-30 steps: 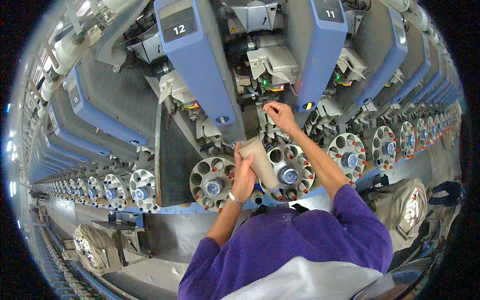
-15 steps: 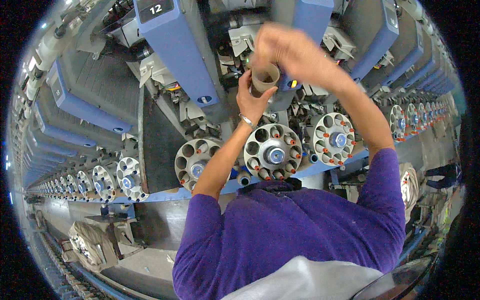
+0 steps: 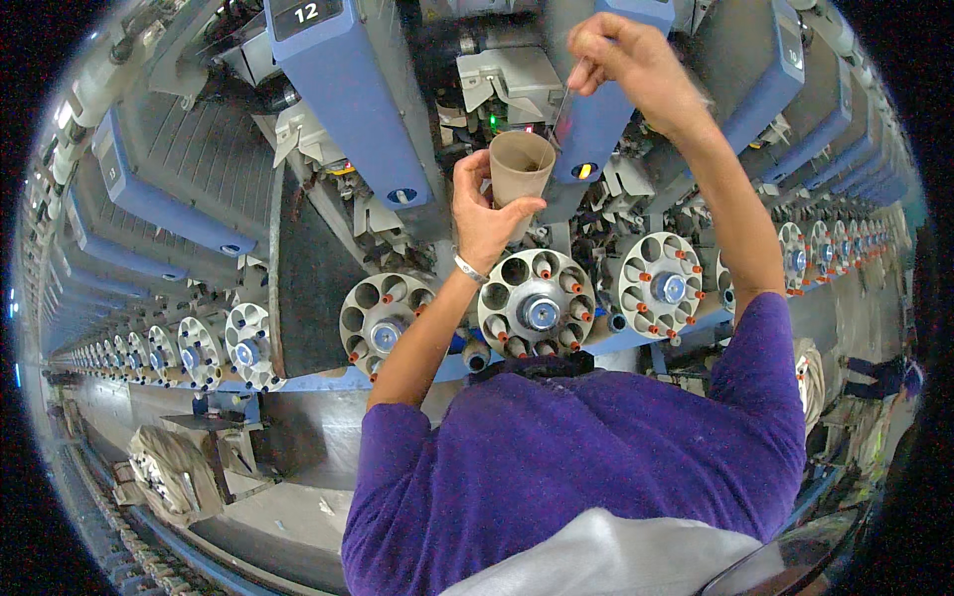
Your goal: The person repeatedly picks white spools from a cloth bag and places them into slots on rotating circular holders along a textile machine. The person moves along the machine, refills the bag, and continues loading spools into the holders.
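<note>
Head view: left hand (image 3: 482,221) wrapped around a beige, tapered, hollow cone tube (image 3: 519,183), thumb on the near side, fingers behind. Tube tilted, wide open end up toward the camera, held in front of the machine between two blue upright casings (image 3: 348,109). Pale metallic bracelet (image 3: 469,268) on the left wrist.

Right hand (image 3: 636,68) raised above and right of the tube, apart from it, fingers drawn into a narrow pinch in front of the right-hand casing. Faint thin line (image 3: 565,105) slants down from the fingertips; too fine to tell what it is or whether it's gripped.

Behind the tube: off-white metal bracket (image 3: 512,84), small green light (image 3: 493,121). Yellow-marked round knob (image 3: 584,171) just right of the tube.

Below the tube: round off-white magazine wheel (image 3: 540,314), blue hub, orange-tipped bobbins in some holes. Purple short-sleeved shirt (image 3: 576,457) across lower centre. Beige cloth sack (image 3: 171,477) lower left.
</note>
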A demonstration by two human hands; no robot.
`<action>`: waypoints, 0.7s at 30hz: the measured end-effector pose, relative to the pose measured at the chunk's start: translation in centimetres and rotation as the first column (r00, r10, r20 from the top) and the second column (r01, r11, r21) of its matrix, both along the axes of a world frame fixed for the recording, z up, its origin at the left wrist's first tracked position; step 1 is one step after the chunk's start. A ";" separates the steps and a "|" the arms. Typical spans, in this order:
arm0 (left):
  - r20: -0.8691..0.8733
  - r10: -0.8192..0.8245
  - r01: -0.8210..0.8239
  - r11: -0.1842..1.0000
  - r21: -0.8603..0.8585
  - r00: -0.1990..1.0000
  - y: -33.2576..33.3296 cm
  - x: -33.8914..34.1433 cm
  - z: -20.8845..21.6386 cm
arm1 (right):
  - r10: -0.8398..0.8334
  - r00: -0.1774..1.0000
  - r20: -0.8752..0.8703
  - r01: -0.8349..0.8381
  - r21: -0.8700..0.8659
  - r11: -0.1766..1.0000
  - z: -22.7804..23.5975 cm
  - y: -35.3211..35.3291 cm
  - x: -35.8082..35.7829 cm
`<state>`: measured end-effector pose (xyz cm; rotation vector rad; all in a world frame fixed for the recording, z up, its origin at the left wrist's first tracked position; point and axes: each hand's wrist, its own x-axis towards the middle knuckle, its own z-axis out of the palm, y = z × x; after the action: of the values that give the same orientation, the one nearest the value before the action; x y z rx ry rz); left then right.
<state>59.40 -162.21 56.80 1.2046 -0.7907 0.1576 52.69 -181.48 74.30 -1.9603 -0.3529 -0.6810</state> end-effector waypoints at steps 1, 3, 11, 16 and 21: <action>0.039 -0.011 0.012 0.999 -0.038 0.999 0.0 -0.2 0.2 | 0.035 0.999 0.010 -0.035 0.008 0.999 0.3 -0.1 -0.1; 0.057 -0.041 0.044 0.997 -0.064 0.998 -0.2 -0.5 0.7 | 0.147 0.987 0.061 -0.147 -0.003 0.989 -0.4 0.3 0.2; 0.052 -0.128 0.129 0.992 -0.008 0.990 -0.5 -1.3 2.1 | 0.149 0.940 0.307 0.175 -0.808 0.563 1.6 0.0 0.9; 0.164 -0.014 0.005 0.998 0.055 0.986 0.4 -0.7 4.9 | -0.283 0.775 0.565 0.522 -0.321 0.790 11.7 -7.0 -1.9; 0.621 0.461 -0.484 0.863 -0.147 0.634 0.0 2.4 18.6 | -0.461 0.439 0.771 0.682 0.048 0.730 21.4 -9.8 -0.2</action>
<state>61.80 -162.19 75.39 1.3882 -1.0462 1.0561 52.45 -191.24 95.70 -1.9561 -0.2434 -2.0467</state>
